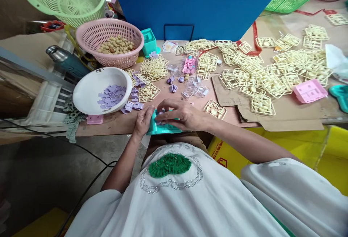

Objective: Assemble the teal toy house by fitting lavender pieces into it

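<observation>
The box-shaped bright teal plastic piece point(163, 129) is at the near edge of the brown wooden table point(179, 97), just in front of the white shirt point(174, 208), between the two hands. The left hand point(144, 121) is closed around its left end, with the thumb along the wall; the fingers behind are mostly hidden. The right hand point(185, 114) is over the opening with the fingers bent and only a little apart, near a small pale purple plastic part point(160, 113). Whether these fingers pinch the part or only touch it, I cannot tell.

I judge that the teal piece is light, because it looks thin-walled, and one hand seems enough to carry it. The plastic is probably stiff, with a smooth surface that may slip a little if the fingers are dry. The left end wall looks the best place to hold, since it leaves the opening free; a strong squeeze on a thin wall could perhaps bend it. The flat purple plastic pieces point(112, 97) in the round white bowl point(81, 94) seem light and hard also, and better taken by their edges, with the fingertips
</observation>
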Demonstrator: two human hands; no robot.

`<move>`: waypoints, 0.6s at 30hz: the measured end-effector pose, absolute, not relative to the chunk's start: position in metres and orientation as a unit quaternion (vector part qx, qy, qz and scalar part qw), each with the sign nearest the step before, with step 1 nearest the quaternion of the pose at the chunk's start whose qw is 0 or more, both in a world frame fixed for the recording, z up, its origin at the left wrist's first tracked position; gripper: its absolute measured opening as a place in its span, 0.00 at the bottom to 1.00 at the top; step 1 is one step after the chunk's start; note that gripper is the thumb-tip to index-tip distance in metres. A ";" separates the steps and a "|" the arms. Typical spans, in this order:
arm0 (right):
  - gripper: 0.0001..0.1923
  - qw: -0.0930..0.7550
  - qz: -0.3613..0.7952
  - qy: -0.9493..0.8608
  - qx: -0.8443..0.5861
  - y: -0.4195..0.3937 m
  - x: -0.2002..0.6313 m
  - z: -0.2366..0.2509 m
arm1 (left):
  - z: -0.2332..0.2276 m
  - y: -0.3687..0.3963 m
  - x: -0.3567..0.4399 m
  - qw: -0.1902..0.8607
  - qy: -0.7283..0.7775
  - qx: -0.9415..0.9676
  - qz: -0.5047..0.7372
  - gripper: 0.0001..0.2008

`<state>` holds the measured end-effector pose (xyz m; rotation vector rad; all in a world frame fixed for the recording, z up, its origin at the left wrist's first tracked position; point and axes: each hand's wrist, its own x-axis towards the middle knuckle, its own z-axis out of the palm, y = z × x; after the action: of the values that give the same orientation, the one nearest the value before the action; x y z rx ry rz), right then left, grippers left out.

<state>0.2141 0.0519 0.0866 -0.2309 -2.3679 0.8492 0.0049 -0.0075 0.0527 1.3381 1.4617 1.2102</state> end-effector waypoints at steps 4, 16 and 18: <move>0.19 0.326 0.395 -0.846 -0.149 0.047 0.211 0.083 | 0.045 -0.010 0.001 0.385 0.591 0.519 0.484 0.30; 0.18 0.263 0.289 -0.911 -0.129 0.051 0.217 0.095 | 0.058 -0.016 -0.010 0.452 0.553 0.548 0.436 0.17; 0.18 0.271 0.286 -0.910 -0.130 0.049 0.216 0.091 | 0.068 -0.028 -0.009 0.511 0.543 0.514 0.425 0.20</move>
<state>0.2156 0.0493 0.0911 -0.3504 -2.4500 0.7706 -0.0091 -0.0281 0.0680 1.2363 1.3076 1.0226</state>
